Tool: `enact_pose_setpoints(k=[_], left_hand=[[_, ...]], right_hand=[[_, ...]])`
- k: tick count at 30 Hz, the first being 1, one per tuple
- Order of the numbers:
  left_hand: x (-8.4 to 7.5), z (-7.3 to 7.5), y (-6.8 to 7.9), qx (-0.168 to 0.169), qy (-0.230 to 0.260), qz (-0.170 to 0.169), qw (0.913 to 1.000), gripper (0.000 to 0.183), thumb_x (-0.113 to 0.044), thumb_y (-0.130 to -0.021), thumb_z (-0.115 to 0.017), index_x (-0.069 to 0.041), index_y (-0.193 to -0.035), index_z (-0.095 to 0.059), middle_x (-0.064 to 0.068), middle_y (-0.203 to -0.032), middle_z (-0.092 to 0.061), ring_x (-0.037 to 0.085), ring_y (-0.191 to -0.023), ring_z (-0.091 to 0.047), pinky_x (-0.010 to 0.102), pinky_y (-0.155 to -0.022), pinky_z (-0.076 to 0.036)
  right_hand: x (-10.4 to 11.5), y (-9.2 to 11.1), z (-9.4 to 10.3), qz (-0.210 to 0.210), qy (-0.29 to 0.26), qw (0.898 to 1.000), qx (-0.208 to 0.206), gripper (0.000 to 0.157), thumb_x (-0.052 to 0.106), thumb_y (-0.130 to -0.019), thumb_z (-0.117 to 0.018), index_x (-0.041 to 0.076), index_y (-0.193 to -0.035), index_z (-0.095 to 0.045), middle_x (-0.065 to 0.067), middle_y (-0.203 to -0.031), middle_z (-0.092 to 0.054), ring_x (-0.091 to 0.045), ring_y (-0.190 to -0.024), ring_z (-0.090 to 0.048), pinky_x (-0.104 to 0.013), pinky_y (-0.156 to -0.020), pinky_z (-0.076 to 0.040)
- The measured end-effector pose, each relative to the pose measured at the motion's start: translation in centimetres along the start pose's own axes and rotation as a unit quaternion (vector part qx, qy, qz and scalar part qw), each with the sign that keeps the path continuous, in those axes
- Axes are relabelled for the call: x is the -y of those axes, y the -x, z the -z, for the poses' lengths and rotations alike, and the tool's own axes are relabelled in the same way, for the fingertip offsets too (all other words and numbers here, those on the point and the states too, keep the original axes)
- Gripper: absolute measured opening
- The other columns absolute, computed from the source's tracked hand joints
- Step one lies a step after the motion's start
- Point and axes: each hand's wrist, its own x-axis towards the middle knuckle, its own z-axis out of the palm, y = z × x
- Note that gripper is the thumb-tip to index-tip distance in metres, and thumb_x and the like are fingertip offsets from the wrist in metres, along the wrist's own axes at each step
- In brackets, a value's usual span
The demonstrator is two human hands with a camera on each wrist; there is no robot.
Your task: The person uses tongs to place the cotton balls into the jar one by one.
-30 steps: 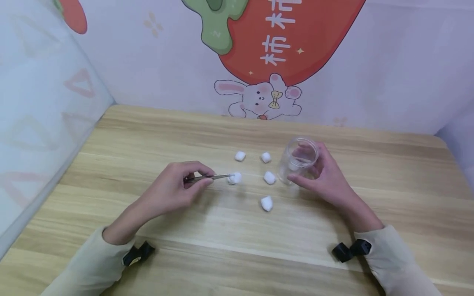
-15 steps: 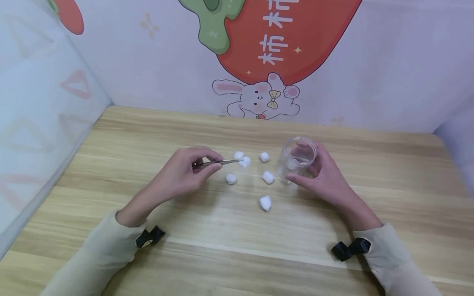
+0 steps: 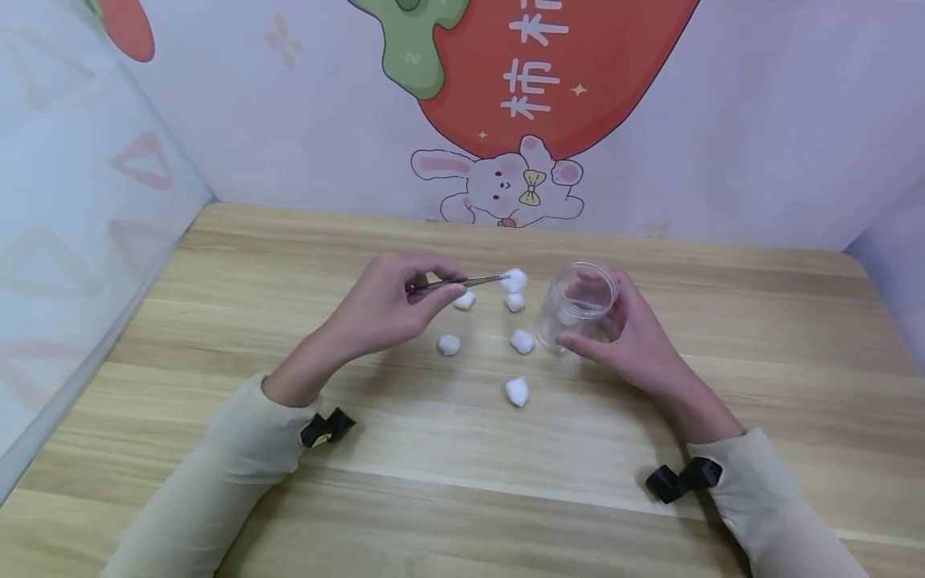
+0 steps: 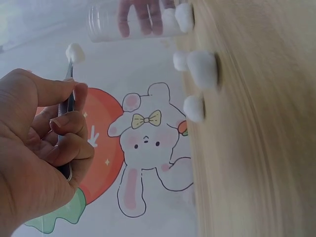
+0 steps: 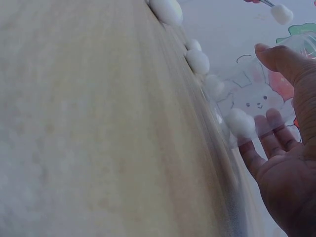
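My left hand [image 3: 393, 301] grips metal tweezers [image 3: 480, 281], and a white cotton ball [image 3: 514, 280] is pinched at their tips. In the left wrist view this cotton ball [image 4: 75, 52] is up off the table. The fingers and thumb of my right hand [image 3: 629, 345] curl round a clear, open-topped jar [image 3: 552, 321] standing upright on the table. Through its wall a white cotton ball [image 5: 240, 123] shows low inside in the right wrist view. The held cotton ball is left of the jar's mouth, apart from it.
Several loose cotton balls lie left of the jar, among them one near the front [image 3: 517, 392], one in the middle [image 3: 523, 341] and one at the left [image 3: 449, 345]. A printed cloth wall [image 3: 325, 120] rises behind the wooden table [image 3: 433, 498].
My left hand has moved right and away from me, carrying a cotton ball in the tweezers from the left of the group towards the jar. The right hand and jar have stayed put.
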Motion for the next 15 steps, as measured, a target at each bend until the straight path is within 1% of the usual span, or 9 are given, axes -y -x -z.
enact_pose_setpoints(k=[4,6,9,15], left_hand=[[-0.4,-0.2,-0.7,0.002,0.005,-0.014,0.9999,0.017,-0.016,-0.1,-0.074,-0.012,-0.115,-0.08,0.002,-0.102,-0.08,0.016,-0.059,-0.045,0.024,-0.054,-0.033],[-0.7,-0.3,-0.9,0.0,0.005,-0.021,0.9998,0.017,-0.016,-0.1,-0.074,-0.014,-0.115,-0.081,0.0,-0.103,-0.08,0.015,-0.06,-0.045,0.024,-0.055,-0.034],[-1.0,-0.4,-1.2,-0.001,0.006,-0.026,0.9997,0.016,-0.017,-0.1,-0.075,-0.015,-0.114,-0.081,-0.003,-0.104,-0.079,0.015,-0.06,-0.047,0.025,-0.056,-0.035],[-1.4,-0.7,-1.8,0.003,0.004,-0.032,0.9995,0.016,-0.018,-0.1,-0.074,-0.015,-0.115,-0.081,-0.002,-0.1,-0.078,0.015,-0.061,-0.048,0.025,-0.057,-0.036]], right_hand=[[0.0,0.0,0.0,-0.005,-0.002,1.0,0.002,0.08,-0.001,-0.085,-0.086,0.014,-0.151,-0.042,-0.009,-0.146,-0.057,-0.007,-0.137,-0.054,-0.009,-0.114,-0.039],[0.0,0.0,-0.1,-0.007,-0.001,1.0,0.002,0.08,0.0,-0.086,-0.086,0.014,-0.151,-0.041,-0.009,-0.146,-0.057,-0.007,-0.137,-0.054,-0.01,-0.115,-0.039],[-0.1,0.0,-0.1,-0.012,0.004,1.0,0.002,0.081,0.002,-0.086,-0.086,0.015,-0.152,-0.041,-0.008,-0.147,-0.057,-0.006,-0.138,-0.054,-0.011,-0.117,-0.038],[-0.1,0.1,0.0,-0.011,0.004,1.0,0.0,0.082,0.001,-0.086,-0.086,0.014,-0.153,-0.041,-0.01,-0.148,-0.057,-0.006,-0.137,-0.055,-0.009,-0.114,-0.039]])
